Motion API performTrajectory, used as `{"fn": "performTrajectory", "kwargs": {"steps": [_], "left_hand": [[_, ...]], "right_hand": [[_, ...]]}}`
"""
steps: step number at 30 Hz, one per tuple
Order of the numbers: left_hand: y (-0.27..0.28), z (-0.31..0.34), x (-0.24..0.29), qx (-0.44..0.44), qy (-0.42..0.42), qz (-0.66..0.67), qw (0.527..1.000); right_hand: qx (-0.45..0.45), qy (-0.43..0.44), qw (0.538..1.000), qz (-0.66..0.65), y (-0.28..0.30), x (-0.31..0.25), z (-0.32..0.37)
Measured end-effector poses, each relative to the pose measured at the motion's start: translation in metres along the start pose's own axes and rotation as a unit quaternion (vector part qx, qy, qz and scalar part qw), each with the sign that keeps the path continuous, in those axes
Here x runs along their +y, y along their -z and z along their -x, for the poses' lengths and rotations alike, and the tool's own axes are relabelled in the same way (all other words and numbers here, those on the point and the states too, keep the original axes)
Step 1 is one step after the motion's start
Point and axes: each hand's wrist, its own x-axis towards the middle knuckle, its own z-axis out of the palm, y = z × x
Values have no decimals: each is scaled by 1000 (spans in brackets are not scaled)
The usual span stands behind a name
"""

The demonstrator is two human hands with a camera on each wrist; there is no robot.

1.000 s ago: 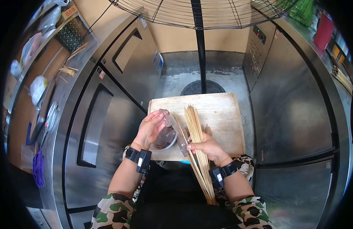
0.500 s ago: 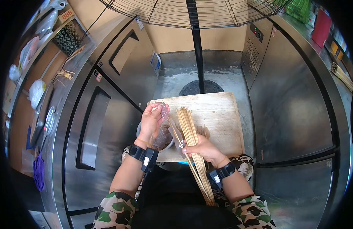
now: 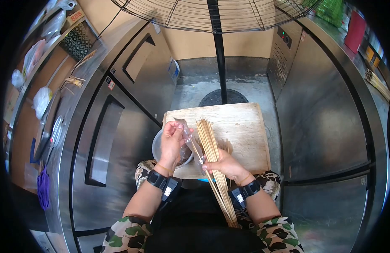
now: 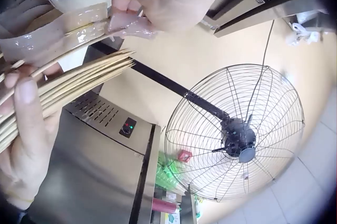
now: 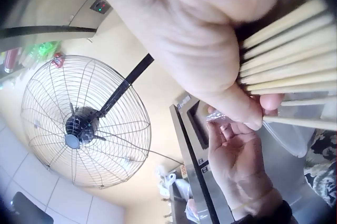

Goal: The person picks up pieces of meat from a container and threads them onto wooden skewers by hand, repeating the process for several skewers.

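My left hand [image 3: 171, 145] pinches the upper end of a glossy, translucent pinkish-grey strip of food [image 3: 187, 135] between thumb and fingers. A single bamboo skewer [image 4: 68, 54] runs along the strip, and part of it shows through the flesh in the left wrist view. My right hand [image 3: 228, 164] grips a thick bundle of bamboo skewers [image 3: 210, 145], points upward, and its thumb holds the single skewer and the strip's lower end beside the bundle. Below my left hand stands a translucent plastic bowl [image 3: 154, 148] with more strips, partly hidden by that hand.
A wooden board [image 3: 245, 130] lies across in front of me, with the bowl at its left. Steel refrigerator cabinets [image 3: 325, 114] flank both sides. A wire-caged fan [image 4: 237, 134] on a black pole stands ahead. Loose skewers [image 3: 74, 81] lie on the left counter.
The left hand rose slightly, then came down a little toward the right. The strip, earlier bunched at its fingers, now stretches along the single skewer. The right hand has kept its grip.
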Motion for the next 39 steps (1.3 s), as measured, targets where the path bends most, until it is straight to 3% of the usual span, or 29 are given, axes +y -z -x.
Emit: {"fn": "performTrajectory", "kwargs": {"steps": [7, 13, 17, 26, 29, 35, 39], "left_hand": [[-8, -1, 4, 27, 30, -21, 999], [-1, 9, 4, -47, 156, 73, 984], [-1, 26, 3, -75, 198, 60, 976], [2, -2, 3, 16, 128, 133, 983], [5, -7, 1, -14, 136, 161, 978], [8, -7, -2, 20, 116, 186, 976], [-4, 8, -4, 6, 57, 88, 994]], "right_hand": [[-10, 7, 1000, -8, 0, -2, 3], [-4, 20, 1000, 2, -1, -4, 4], [-1, 42, 999, -7, -2, -5, 4], [-18, 29, 999, 12, -2, -4, 4], [-23, 30, 999, 11, -1, -5, 4], [-9, 27, 999, 13, -1, -4, 4], [2, 29, 1000, 6, 1, -2, 3]]}}
